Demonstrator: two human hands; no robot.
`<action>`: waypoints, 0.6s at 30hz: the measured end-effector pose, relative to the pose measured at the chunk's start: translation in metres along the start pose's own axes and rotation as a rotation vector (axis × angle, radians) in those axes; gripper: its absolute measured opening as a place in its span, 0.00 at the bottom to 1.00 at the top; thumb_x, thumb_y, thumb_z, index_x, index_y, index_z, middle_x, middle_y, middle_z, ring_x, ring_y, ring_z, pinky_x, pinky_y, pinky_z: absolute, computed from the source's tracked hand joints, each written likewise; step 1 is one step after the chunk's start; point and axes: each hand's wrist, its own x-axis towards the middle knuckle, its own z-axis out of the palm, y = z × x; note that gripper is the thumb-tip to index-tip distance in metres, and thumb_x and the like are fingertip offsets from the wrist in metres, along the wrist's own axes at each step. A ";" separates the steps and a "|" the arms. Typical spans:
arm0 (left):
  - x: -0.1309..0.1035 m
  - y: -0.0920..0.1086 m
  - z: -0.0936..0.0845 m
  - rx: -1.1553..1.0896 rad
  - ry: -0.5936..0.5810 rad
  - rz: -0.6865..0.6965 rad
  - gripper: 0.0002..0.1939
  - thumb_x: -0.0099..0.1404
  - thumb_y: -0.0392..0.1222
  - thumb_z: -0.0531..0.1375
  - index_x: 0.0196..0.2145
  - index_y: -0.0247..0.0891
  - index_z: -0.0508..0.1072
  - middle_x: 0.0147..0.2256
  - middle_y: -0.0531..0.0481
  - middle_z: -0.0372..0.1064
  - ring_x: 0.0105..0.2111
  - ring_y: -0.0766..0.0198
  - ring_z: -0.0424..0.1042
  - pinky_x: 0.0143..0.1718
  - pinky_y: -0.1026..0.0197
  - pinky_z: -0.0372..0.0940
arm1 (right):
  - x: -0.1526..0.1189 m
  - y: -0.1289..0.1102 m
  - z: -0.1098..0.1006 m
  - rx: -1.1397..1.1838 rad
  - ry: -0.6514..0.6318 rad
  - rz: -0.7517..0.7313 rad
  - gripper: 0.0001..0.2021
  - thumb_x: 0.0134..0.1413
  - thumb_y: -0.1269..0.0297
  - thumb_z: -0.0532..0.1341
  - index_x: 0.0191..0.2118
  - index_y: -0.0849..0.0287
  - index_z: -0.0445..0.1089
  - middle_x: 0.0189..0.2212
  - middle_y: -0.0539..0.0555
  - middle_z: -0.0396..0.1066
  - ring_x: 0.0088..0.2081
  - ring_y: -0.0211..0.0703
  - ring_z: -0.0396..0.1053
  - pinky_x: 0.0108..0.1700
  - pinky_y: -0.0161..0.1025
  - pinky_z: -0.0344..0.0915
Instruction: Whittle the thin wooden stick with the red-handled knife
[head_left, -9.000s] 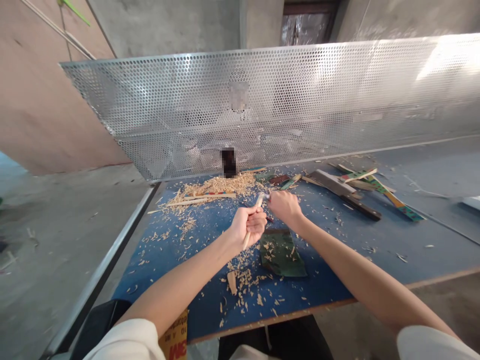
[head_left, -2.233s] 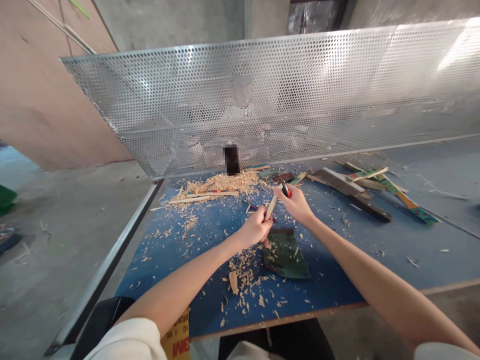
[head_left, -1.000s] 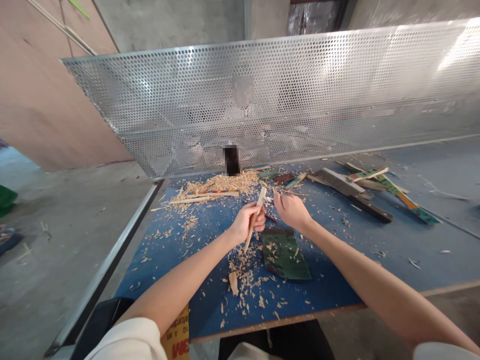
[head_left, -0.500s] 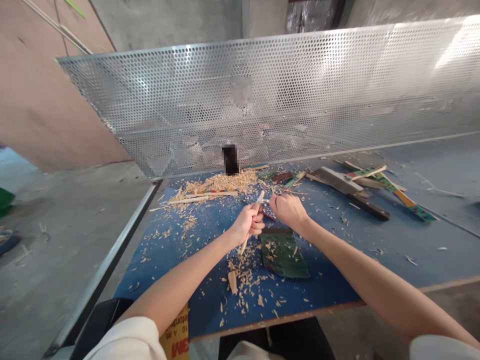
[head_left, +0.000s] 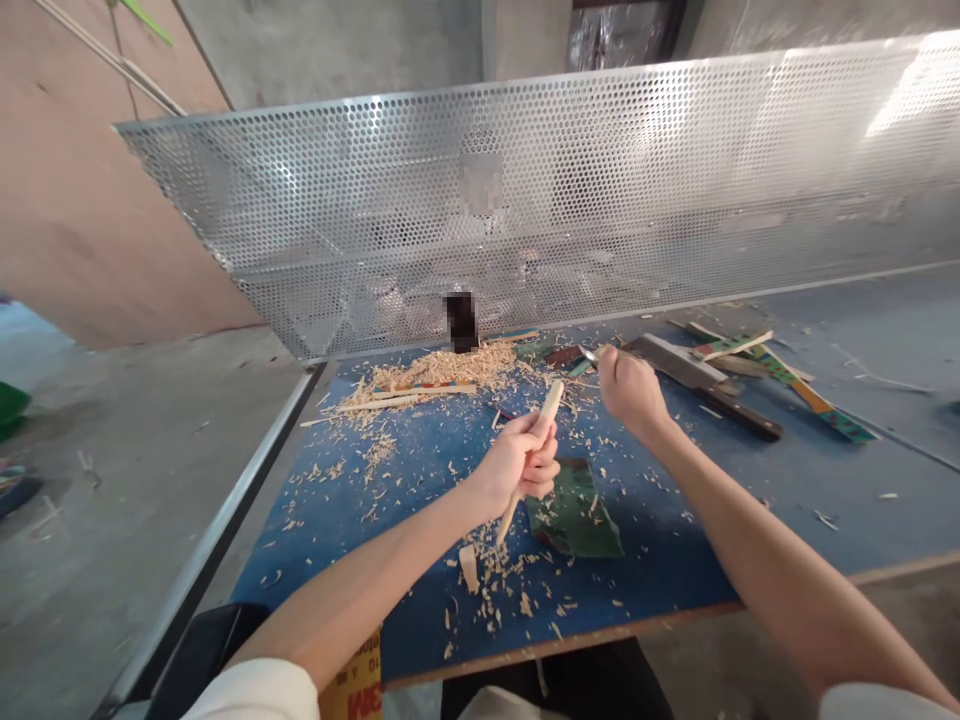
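Observation:
My left hand (head_left: 525, 458) is closed around a pale wooden stick (head_left: 552, 400), which slants up to the right and pokes out below the fist. To the right and a little higher, my right hand (head_left: 632, 388) grips a small knife (head_left: 589, 354); its short metal blade points left and its handle is hidden in the fist. Blade and stick are apart. Beneath the left hand lies a dark green sheet (head_left: 577, 520) strewn with shavings. A small wood chip (head_left: 469, 568) rests on the blue tabletop (head_left: 315, 560).
A heap of wood shavings (head_left: 442, 368) with wooden strips (head_left: 397, 400) lies at the back left. On the right, a cleaver (head_left: 705, 385) sits among painted wood strips (head_left: 817, 400). A perforated metal panel (head_left: 600, 190) stands along the table's back edge.
My right hand with the knife has moved right and up, away from the stick. My left hand has shifted slightly right and down with the stick.

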 end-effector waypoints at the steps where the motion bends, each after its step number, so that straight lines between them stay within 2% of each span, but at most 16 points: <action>1: 0.004 0.000 -0.006 0.005 0.010 0.016 0.09 0.71 0.41 0.56 0.33 0.40 0.61 0.19 0.60 0.48 0.14 0.74 0.44 0.14 0.70 0.44 | -0.005 -0.007 -0.001 -0.012 0.001 -0.037 0.30 0.74 0.62 0.39 0.37 0.69 0.77 0.27 0.67 0.75 0.29 0.47 0.72 0.34 0.40 0.59; 5: 0.018 -0.001 -0.029 0.024 0.092 0.110 0.08 0.67 0.38 0.58 0.31 0.38 0.63 0.21 0.57 0.55 0.15 0.74 0.50 0.16 0.68 0.52 | -0.027 -0.043 -0.001 -0.020 -0.067 -0.229 0.28 0.73 0.64 0.40 0.36 0.66 0.76 0.25 0.63 0.75 0.27 0.43 0.70 0.31 0.39 0.54; 9: 0.023 0.000 -0.043 0.010 0.090 0.105 0.06 0.65 0.39 0.60 0.33 0.36 0.65 0.22 0.57 0.56 0.14 0.77 0.46 0.14 0.71 0.42 | -0.042 -0.065 0.002 0.018 -0.126 -0.256 0.32 0.74 0.61 0.39 0.27 0.61 0.74 0.25 0.62 0.77 0.25 0.42 0.71 0.30 0.39 0.53; 13: 0.026 0.001 -0.048 -0.053 0.072 0.077 0.07 0.64 0.41 0.60 0.33 0.36 0.65 0.21 0.59 0.52 0.14 0.76 0.44 0.14 0.71 0.42 | -0.047 -0.073 0.006 -0.008 -0.173 -0.285 0.30 0.74 0.60 0.41 0.29 0.62 0.76 0.26 0.62 0.77 0.26 0.44 0.72 0.30 0.38 0.53; 18: 0.029 -0.004 -0.051 -0.068 0.117 0.034 0.16 0.70 0.52 0.56 0.31 0.37 0.65 0.19 0.60 0.49 0.14 0.76 0.42 0.13 0.71 0.41 | -0.045 -0.071 0.009 -0.029 -0.175 -0.278 0.30 0.74 0.59 0.41 0.28 0.61 0.75 0.26 0.63 0.77 0.27 0.46 0.72 0.30 0.40 0.51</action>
